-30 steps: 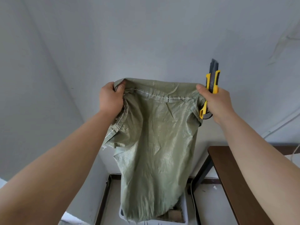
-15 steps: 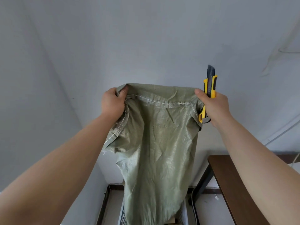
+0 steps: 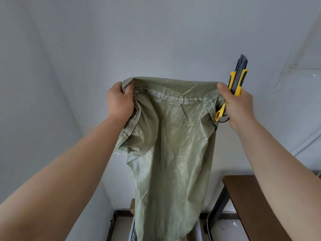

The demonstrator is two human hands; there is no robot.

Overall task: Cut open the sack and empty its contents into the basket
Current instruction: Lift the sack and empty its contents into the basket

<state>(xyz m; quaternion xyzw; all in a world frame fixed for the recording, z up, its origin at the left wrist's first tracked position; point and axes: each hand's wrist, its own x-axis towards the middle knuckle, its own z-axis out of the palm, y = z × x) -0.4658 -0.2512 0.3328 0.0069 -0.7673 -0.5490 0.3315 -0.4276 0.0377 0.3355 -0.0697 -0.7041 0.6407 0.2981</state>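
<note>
A limp green woven sack (image 3: 172, 153) hangs upside down from its stitched seam, held high in front of the white wall. My left hand (image 3: 119, 101) grips the seam's left corner. My right hand (image 3: 236, 106) pinches the right corner and also holds a yellow and black utility knife (image 3: 237, 80), pointing up. The sack's lower end drapes over the white basket (image 3: 133, 232) on the floor. Only a sliver of the basket shows, and what is inside it is hidden.
A dark brown table (image 3: 257, 202) with a black leg stands at the lower right, close to the sack. A black frame (image 3: 112, 225) runs along the floor at the left of the basket. White walls close the corner behind.
Both hands have kept hold of the seam while the sack's lower end has come to cover more of the basket; the camera has tilted slightly.
</note>
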